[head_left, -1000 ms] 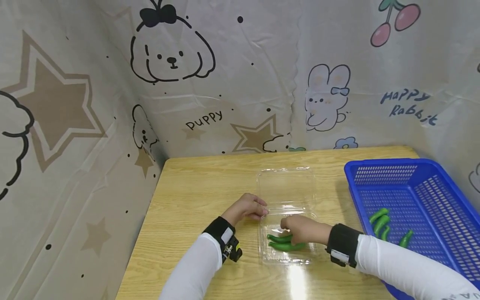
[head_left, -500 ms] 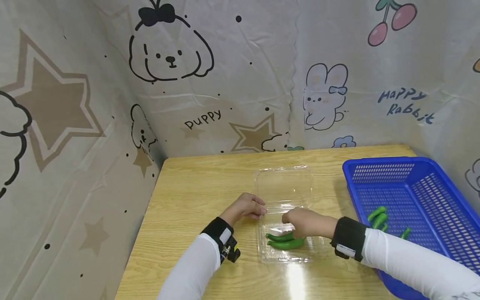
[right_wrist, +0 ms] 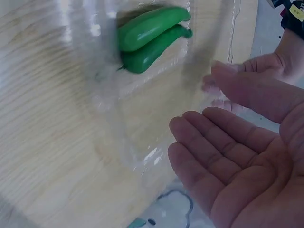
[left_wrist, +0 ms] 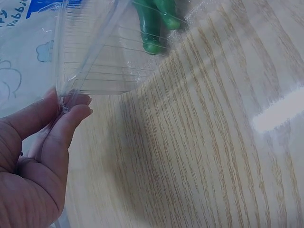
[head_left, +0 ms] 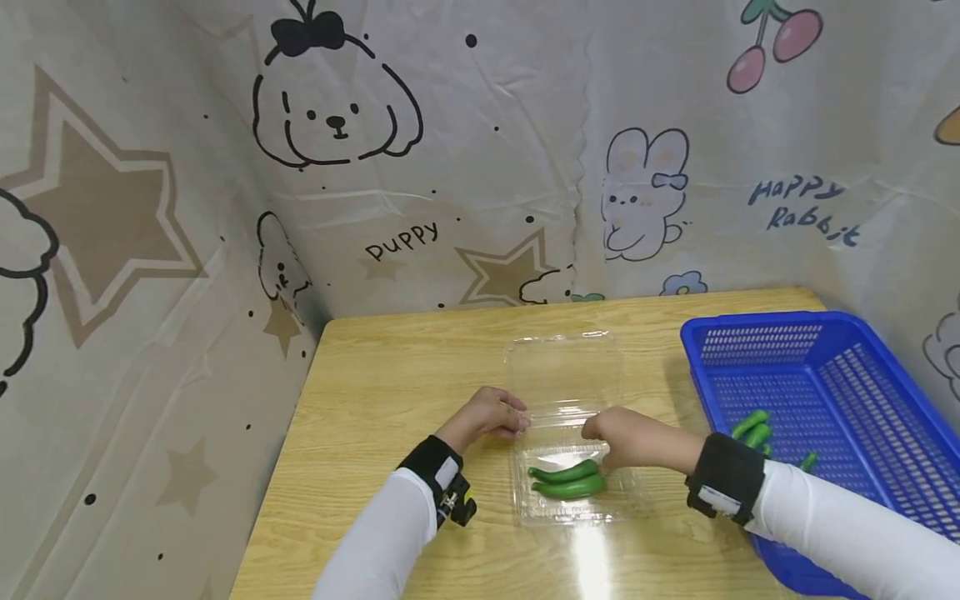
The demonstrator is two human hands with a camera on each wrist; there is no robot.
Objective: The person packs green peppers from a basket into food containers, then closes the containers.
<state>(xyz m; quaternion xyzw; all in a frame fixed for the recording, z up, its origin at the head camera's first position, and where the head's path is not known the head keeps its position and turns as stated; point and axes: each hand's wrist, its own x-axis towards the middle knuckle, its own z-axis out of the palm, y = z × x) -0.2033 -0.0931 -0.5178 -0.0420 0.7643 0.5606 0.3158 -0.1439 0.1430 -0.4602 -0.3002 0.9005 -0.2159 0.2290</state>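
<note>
A clear plastic clamshell container (head_left: 551,511) lies on the table with its lid (head_left: 562,371) folded back. Two green peppers (head_left: 567,486) rest side by side in its base, also visible in the right wrist view as green peppers (right_wrist: 151,31). My left hand (head_left: 491,414) pinches the container's left edge near the hinge between thumb and fingers; the left wrist view shows this grip of the left hand (left_wrist: 45,152) closely. Over the right side of the base is my right hand (head_left: 641,442); its palm (right_wrist: 256,185) shows with nothing held and its fingers relaxed.
A blue perforated basket (head_left: 750,343) stands at the right, holding several green peppers (head_left: 752,423). My right forearm passes over its near part. A patterned cloth (head_left: 420,192) hangs behind the wooden table (head_left: 390,375).
My right hand has let go of the peppers and drawn back to the right, uncovering them in the container. My left hand keeps its hold on the container's edge.
</note>
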